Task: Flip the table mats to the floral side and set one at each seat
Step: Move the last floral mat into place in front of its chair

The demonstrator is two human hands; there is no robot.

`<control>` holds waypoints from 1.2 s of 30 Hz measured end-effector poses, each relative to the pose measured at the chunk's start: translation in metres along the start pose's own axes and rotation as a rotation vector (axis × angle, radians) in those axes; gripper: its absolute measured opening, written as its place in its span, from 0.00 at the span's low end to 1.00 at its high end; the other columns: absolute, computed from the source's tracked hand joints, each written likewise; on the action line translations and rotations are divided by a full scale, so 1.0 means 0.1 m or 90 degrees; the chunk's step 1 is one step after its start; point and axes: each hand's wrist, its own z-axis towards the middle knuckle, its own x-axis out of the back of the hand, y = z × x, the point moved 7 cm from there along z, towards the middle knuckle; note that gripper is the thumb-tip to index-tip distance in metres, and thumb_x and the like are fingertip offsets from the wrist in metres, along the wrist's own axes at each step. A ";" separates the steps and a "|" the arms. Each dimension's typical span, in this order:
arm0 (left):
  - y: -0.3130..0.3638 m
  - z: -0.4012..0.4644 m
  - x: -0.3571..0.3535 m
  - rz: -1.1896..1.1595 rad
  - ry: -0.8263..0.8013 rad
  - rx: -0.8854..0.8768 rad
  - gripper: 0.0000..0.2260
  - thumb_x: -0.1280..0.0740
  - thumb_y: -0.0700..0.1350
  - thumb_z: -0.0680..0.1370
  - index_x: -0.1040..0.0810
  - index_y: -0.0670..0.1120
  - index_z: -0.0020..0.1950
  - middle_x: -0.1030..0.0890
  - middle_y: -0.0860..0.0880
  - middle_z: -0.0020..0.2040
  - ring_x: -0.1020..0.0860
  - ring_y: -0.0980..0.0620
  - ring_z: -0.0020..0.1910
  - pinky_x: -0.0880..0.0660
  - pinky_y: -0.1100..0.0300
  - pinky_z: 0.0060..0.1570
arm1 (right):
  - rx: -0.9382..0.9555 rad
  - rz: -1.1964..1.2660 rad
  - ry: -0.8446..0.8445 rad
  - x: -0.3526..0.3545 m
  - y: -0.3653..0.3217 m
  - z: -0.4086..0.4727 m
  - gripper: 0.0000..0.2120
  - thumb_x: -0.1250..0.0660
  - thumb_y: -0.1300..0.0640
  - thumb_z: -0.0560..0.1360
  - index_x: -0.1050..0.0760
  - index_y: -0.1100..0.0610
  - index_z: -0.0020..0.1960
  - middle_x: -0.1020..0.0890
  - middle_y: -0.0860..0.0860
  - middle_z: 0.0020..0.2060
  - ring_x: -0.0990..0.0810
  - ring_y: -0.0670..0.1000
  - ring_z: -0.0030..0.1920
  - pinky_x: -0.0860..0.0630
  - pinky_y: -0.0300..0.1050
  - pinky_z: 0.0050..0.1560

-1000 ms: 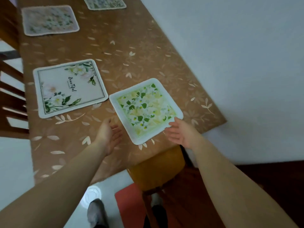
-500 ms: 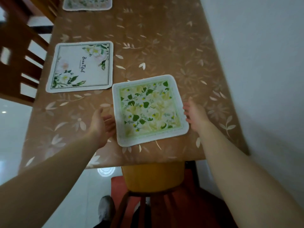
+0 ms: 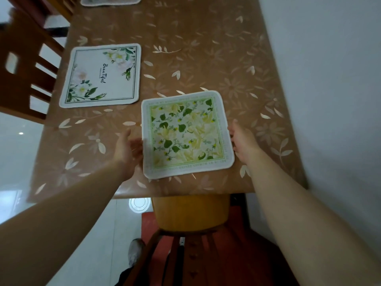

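Observation:
A square mat with green leaves and yellow flowers (image 3: 186,134) lies floral side up near the table's near end, in front of a yellow chair (image 3: 190,212). My left hand (image 3: 128,149) is open at the mat's left edge, fingers touching or just beside it. My right hand (image 3: 242,141) is open against the mat's right edge. A second mat (image 3: 102,76) with white flowers and the word "Beautiful" lies floral side up at the left. A third mat (image 3: 110,0) is cut off at the top edge.
The table (image 3: 206,48) has a brown cloth with pale leaf prints. A white wall runs close along the right side. Wooden chair backs (image 3: 26,65) stand along the left. A red mat (image 3: 150,221) lies on the floor under the yellow chair.
The mat has been turned square to the table's end and sits centred over the yellow chair. Both hands moved from its near corners to its left and right edges. The view shifted closer.

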 end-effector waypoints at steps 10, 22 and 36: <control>-0.16 -0.18 0.02 0.023 -0.042 0.003 0.23 0.41 0.62 0.78 0.19 0.44 0.49 0.20 0.47 0.45 0.23 0.48 0.46 0.27 0.55 0.45 | -0.007 0.025 0.007 0.18 0.41 -0.31 0.26 0.44 0.37 0.81 0.23 0.52 0.67 0.22 0.53 0.69 0.25 0.56 0.69 0.29 0.57 0.68; -0.18 -0.24 0.10 0.048 -0.048 -0.020 0.25 0.39 0.63 0.75 0.18 0.44 0.55 0.18 0.46 0.53 0.21 0.48 0.53 0.25 0.52 0.53 | 0.020 0.063 0.009 0.13 0.45 -0.45 0.18 0.40 0.38 0.77 0.21 0.48 0.57 0.19 0.55 0.65 0.21 0.58 0.65 0.26 0.63 0.68; -0.17 -0.29 0.09 0.029 -0.081 -0.012 0.22 0.40 0.60 0.80 0.19 0.44 0.58 0.20 0.44 0.60 0.23 0.49 0.60 0.28 0.53 0.55 | 0.015 0.086 0.028 0.16 0.42 -0.60 0.12 0.39 0.46 0.83 0.19 0.50 0.54 0.12 0.42 0.36 0.14 0.39 0.35 0.25 0.42 0.37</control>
